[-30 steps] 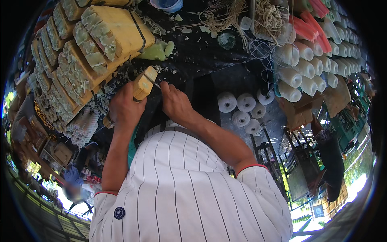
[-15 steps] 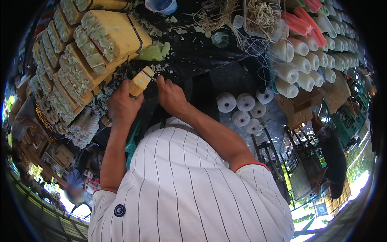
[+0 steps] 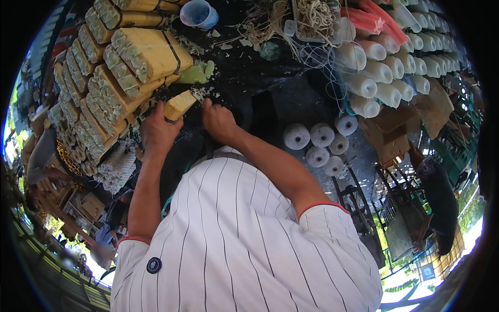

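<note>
My left hand (image 3: 160,130) is closed around a small yellow wrapped block (image 3: 180,105), which tilts up and to the right. Beside the block's far end, my right hand (image 3: 219,120) has its fingers pinched together. Whatever is between those fingers is too small to make out. Pale shavings (image 3: 200,93) lie just past the block's tip. A light green lump (image 3: 192,74) rests beyond it, against a big stack of yellow wrapped blocks (image 3: 156,54) with black bands and ragged greenish ends.
At the back stand a bluish cup (image 3: 199,14) and a clear tub (image 3: 338,32) of tan cord. White rolls (image 3: 364,86) are piled at right, with red pieces (image 3: 382,20) on top. Several white thread spools (image 3: 322,135) sit below them, near a cardboard box (image 3: 387,138). Other people are in the background.
The block in my left hand has tipped further to the right, and the dark band near its far end no longer shows. Both hands stay close together. The view has shifted slightly.
</note>
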The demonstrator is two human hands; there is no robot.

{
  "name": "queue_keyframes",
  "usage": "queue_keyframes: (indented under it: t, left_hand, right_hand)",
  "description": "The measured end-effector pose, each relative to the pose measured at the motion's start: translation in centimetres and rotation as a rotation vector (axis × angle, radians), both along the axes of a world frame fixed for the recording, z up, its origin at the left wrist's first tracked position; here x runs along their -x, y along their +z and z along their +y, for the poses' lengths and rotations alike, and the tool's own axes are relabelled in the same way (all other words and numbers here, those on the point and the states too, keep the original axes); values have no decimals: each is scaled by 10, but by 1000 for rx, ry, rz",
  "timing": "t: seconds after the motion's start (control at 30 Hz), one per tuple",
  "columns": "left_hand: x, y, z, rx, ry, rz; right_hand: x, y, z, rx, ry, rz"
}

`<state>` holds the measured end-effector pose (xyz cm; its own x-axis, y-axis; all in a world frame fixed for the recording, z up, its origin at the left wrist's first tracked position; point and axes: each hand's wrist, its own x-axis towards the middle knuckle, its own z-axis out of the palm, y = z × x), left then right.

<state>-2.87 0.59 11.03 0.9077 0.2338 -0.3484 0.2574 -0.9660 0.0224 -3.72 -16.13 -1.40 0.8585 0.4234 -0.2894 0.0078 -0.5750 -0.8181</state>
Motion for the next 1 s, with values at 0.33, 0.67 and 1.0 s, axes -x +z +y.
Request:
queue_keyframes:
  t: [0.33, 0.67, 1.0]
  left_hand:
    - [-1, -2, 1, -6, -44, -48]
    - [5, 12, -1, 134, -2, 31]
    - [37, 58, 16, 392, -1, -157]
  right_hand:
    - [-7, 6, -9, 28, 45, 39]
    - [-11, 7, -10, 191, 56, 116]
    - [-138, 27, -34, 27, -154, -132]
